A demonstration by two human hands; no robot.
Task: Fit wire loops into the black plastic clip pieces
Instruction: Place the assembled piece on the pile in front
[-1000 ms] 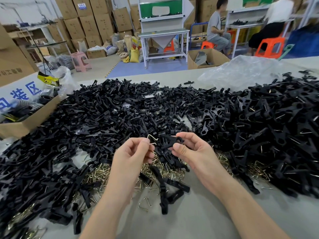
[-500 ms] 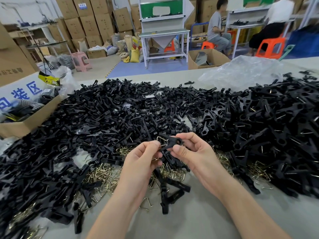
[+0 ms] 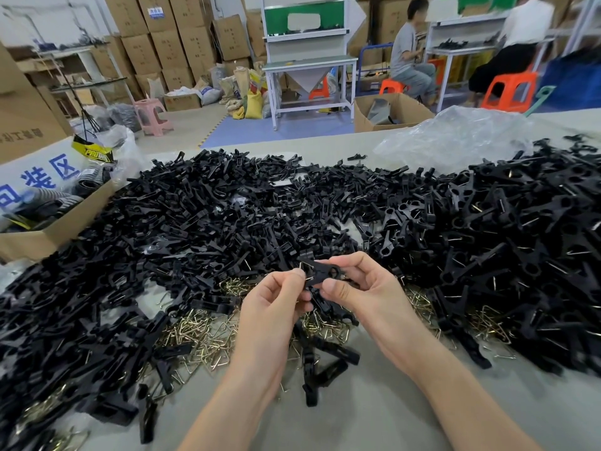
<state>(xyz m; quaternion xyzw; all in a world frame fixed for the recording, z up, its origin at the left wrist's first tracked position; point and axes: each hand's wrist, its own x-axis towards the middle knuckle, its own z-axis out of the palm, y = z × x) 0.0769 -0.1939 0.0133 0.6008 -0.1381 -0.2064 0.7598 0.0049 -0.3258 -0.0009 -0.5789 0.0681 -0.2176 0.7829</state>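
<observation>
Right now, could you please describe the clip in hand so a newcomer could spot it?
Black clips cover the grey table. At the near edge, left hand and right hand meet above brass wire loops. Only the clip held between them is off the heap.

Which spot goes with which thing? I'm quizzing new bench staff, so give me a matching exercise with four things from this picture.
Things:
1. brass wire loops
2. clear plastic bag
3. cardboard box
4. held clip piece

Places:
A. pinched in the right hand
B. far right part of the table
C. at the table's left edge
D. heaped on the table beside both wrists

Pairs: 1-D, 2-B, 3-C, 4-A
</observation>
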